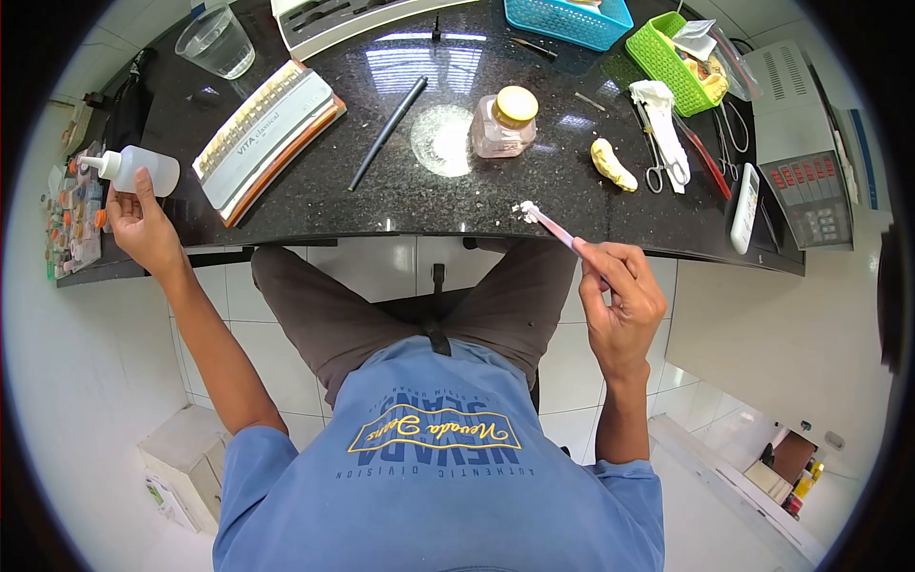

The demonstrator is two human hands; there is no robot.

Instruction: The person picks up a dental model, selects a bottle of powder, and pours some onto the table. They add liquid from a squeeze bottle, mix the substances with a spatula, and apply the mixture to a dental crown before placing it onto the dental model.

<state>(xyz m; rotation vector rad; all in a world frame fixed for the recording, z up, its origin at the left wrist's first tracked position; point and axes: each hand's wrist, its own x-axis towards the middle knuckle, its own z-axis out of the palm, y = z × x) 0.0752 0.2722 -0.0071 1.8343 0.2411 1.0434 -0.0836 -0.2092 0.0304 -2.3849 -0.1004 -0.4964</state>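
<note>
At the far left, my left hand (143, 227) is closed around the lower end of a white squeeze bottle (152, 172) with a narrow nozzle. The bottle lies tilted nearly sideways, its nozzle pointing left. My right hand (621, 300) pinches the pale pink handle of what looks like a toothbrush (553, 227). Its head, with splayed white bristles or white bits at the tip, is over the table's front edge. A yellowish dental cast piece (612, 166) lies beyond that hand, and a square jar with a gold lid (505, 122) stands behind the brush tip.
On the dark table are a VITA shade guide (270, 143), a pen (389, 132) and a glass of water (217, 43). Blue (572, 21) and green (658, 62) baskets sit at the back. Scissors-like tools (655, 176) and a grey control unit (805, 153) are on the right.
</note>
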